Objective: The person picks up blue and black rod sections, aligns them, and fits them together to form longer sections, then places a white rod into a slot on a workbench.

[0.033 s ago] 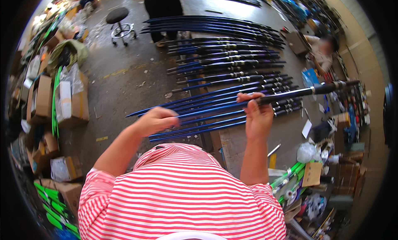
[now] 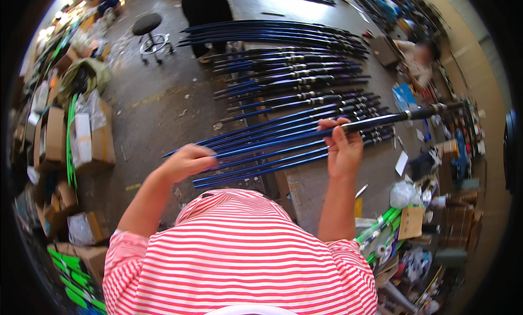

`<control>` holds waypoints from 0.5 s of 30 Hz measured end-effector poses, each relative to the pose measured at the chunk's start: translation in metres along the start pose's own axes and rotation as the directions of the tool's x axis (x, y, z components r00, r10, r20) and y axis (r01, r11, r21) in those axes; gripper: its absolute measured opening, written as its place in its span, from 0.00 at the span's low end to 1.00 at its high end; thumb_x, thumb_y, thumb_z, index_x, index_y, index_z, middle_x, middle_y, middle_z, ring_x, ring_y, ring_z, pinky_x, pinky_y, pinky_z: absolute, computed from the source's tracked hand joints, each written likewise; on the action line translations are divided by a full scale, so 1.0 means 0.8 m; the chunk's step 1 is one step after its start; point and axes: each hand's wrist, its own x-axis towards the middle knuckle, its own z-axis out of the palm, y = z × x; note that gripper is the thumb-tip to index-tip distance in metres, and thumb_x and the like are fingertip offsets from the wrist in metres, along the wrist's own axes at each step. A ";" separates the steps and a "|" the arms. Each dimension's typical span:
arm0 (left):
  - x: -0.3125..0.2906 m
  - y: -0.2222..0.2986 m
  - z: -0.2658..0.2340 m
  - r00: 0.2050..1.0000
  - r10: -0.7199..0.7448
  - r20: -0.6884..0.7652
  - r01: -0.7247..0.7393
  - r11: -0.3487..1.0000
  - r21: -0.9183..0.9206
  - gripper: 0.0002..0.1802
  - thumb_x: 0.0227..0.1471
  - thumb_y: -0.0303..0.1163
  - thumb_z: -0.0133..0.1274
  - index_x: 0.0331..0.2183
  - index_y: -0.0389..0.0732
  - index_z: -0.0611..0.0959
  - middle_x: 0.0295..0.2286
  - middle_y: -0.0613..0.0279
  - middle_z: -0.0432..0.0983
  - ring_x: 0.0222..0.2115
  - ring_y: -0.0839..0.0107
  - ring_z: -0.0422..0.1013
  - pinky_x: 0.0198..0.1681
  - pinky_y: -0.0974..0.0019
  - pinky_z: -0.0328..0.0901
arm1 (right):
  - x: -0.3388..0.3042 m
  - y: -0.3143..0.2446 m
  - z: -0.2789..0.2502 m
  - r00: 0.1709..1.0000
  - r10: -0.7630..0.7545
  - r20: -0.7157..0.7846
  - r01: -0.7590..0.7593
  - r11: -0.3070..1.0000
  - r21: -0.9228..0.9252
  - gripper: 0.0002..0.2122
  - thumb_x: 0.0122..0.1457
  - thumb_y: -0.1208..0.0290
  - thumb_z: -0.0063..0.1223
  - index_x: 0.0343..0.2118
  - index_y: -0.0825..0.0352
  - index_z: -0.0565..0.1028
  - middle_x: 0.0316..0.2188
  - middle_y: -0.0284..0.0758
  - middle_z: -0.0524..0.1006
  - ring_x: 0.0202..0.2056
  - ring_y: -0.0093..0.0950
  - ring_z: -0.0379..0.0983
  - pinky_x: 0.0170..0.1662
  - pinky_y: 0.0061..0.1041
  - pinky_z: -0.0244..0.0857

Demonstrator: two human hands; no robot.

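A long fishing rod [image 2: 381, 120] with a dark handle and blue blank slants across in front of me, its handle end up to the right. My right hand [image 2: 345, 154] is closed around it near where the handle meets the blue part, thumb and fingers pinching it. Toward its thin end my left hand [image 2: 188, 162] is closed on the rod, fingers curled together and slightly blurred. Beneath it, several similar blue rods [image 2: 261, 167] lie side by side on the table, handles to the right.
More bundles of rods [image 2: 272, 34] lie farther back on the table. A person [image 2: 419, 64] sits at the right beside a brown box [image 2: 384, 52]; another in dark clothes [image 2: 207, 15] stands beyond. A round stool [image 2: 147, 24], cardboard boxes [image 2: 102, 135] and green rods [image 2: 71, 146] are at left.
My left hand has slid a little to the left along the rod. The right hand keeps its hold, and the whole view has shifted slightly.
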 end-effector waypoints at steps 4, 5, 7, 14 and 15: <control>-0.101 -0.030 -0.072 0.973 -0.194 -0.128 0.207 0.973 0.100 0.18 0.49 0.43 0.50 0.22 0.37 0.78 0.12 0.76 0.60 0.14 0.85 0.54 0.16 0.76 0.49 | 0.028 -0.010 -0.126 0.976 0.115 -0.185 -0.111 0.993 0.028 0.08 0.53 0.74 0.51 0.36 0.67 0.71 0.32 0.39 0.75 0.37 0.32 0.74 0.35 0.23 0.72; -0.115 -0.027 -0.074 0.960 -0.239 -0.144 0.254 0.963 0.093 0.17 0.48 0.42 0.51 0.22 0.36 0.78 0.13 0.76 0.61 0.15 0.85 0.54 0.16 0.76 0.49 | 0.027 0.003 -0.128 0.967 0.164 -0.197 -0.151 0.985 0.079 0.06 0.53 0.75 0.51 0.35 0.66 0.71 0.31 0.39 0.76 0.36 0.31 0.74 0.32 0.22 0.72; -0.118 -0.019 -0.078 0.955 -0.204 -0.216 0.236 0.963 0.131 0.16 0.48 0.40 0.51 0.22 0.35 0.78 0.13 0.75 0.61 0.15 0.85 0.55 0.17 0.77 0.50 | 0.023 0.030 -0.117 0.946 0.240 -0.218 -0.200 0.962 0.188 0.04 0.53 0.75 0.51 0.33 0.65 0.72 0.30 0.38 0.76 0.35 0.30 0.75 0.30 0.21 0.72; -0.033 0.011 0.024 0.876 0.440 -0.198 0.108 0.222 0.969 0.33 0.38 0.27 0.57 0.49 0.34 0.65 0.36 0.51 0.68 0.37 0.55 0.65 0.42 0.59 0.60 | 0.028 0.084 -0.067 0.772 0.457 -0.442 -0.182 0.825 0.536 0.02 0.57 0.76 0.42 0.30 0.67 0.67 0.19 0.31 0.67 0.23 0.24 0.67 0.33 0.28 0.67; -0.020 0.002 0.042 0.842 0.523 -0.136 0.059 0.161 0.985 0.35 0.36 0.29 0.58 0.48 0.32 0.66 0.34 0.52 0.67 0.36 0.56 0.64 0.40 0.59 0.60 | 0.030 0.087 -0.063 0.737 0.514 -0.439 -0.173 0.770 0.614 0.03 0.57 0.76 0.41 0.28 0.66 0.66 0.17 0.30 0.65 0.21 0.22 0.64 0.31 0.26 0.66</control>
